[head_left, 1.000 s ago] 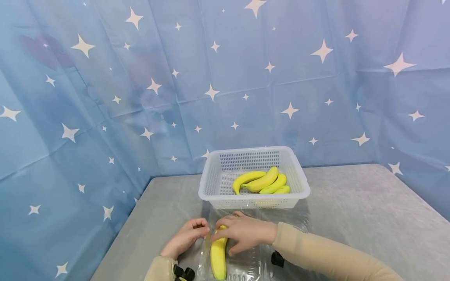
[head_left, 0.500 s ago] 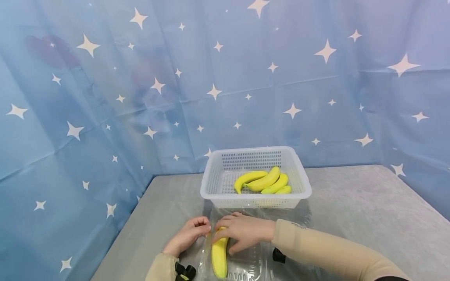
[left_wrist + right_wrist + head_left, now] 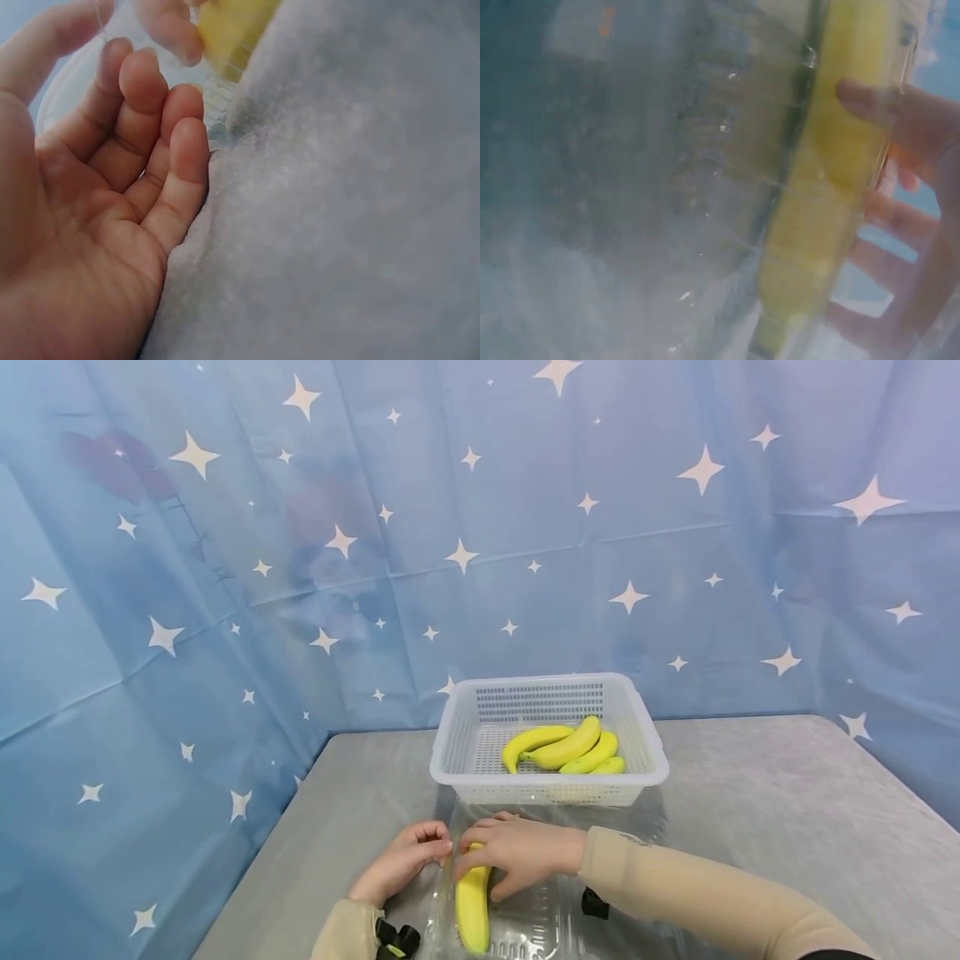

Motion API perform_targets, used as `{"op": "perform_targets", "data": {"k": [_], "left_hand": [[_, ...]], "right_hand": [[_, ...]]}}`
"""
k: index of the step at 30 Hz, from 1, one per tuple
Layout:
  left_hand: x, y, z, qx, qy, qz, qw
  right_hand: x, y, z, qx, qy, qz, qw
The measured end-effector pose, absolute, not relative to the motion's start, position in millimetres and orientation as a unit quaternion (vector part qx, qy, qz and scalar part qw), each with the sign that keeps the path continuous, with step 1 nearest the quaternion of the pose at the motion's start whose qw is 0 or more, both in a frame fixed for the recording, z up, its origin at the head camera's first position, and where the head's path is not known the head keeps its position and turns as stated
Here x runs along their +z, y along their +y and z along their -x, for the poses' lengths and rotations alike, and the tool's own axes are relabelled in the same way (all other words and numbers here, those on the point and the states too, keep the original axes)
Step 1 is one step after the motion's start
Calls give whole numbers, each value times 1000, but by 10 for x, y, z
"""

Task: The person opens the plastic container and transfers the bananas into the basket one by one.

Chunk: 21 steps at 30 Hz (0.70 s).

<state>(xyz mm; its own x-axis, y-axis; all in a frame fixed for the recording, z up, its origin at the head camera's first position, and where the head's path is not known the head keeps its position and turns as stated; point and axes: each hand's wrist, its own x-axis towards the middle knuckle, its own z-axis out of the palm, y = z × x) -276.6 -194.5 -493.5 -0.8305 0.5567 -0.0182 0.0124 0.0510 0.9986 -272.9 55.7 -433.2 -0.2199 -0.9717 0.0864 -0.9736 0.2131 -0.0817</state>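
Note:
A yellow banana [image 3: 472, 910] lies lengthwise along the left side of a clear plastic container [image 3: 528, 935]. My right hand [image 3: 517, 853] reaches across from the right, its curved fingers over the banana's far end. In the right wrist view the thumb [image 3: 866, 101] lies against the banana, seen through clear plastic. My left hand [image 3: 405, 860] is at the container's left edge. The left wrist view shows its fingers curled, with thumb and forefinger pinching the clear plastic edge. A right-hand fingertip [image 3: 176, 34] shows beside the banana there.
Behind the container stands a white perforated basket [image 3: 547, 781] with several bananas [image 3: 566, 747] in it. All of this is on a grey table [image 3: 735, 793]. A blue curtain with stars [image 3: 540, 593] hangs along the back and left.
The head view has shifted slightly, so everything sits a little further right. Both hands and the banana otherwise hold nearly the same positions.

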Motion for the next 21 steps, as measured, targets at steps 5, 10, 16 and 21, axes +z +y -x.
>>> {"op": "perform_targets", "data": {"k": [5,10,16,21], "left_hand": [[-4934,-1942,2771,658,695,-198,209],[-4930,-1950,2753,657,698,-196,204],[-4931,-1944,2747,660,693,-204,206],[-4930,-1942,2754,661,691,-209,204]], "right_hand": [[-4345,581,2730,49,-781,-623,21],[-4357,584,2738,62,-779,-624,11],[-4378,573,2751,52,-776,-628,27],[-4374,577,2754,52,-775,-630,19]]}}
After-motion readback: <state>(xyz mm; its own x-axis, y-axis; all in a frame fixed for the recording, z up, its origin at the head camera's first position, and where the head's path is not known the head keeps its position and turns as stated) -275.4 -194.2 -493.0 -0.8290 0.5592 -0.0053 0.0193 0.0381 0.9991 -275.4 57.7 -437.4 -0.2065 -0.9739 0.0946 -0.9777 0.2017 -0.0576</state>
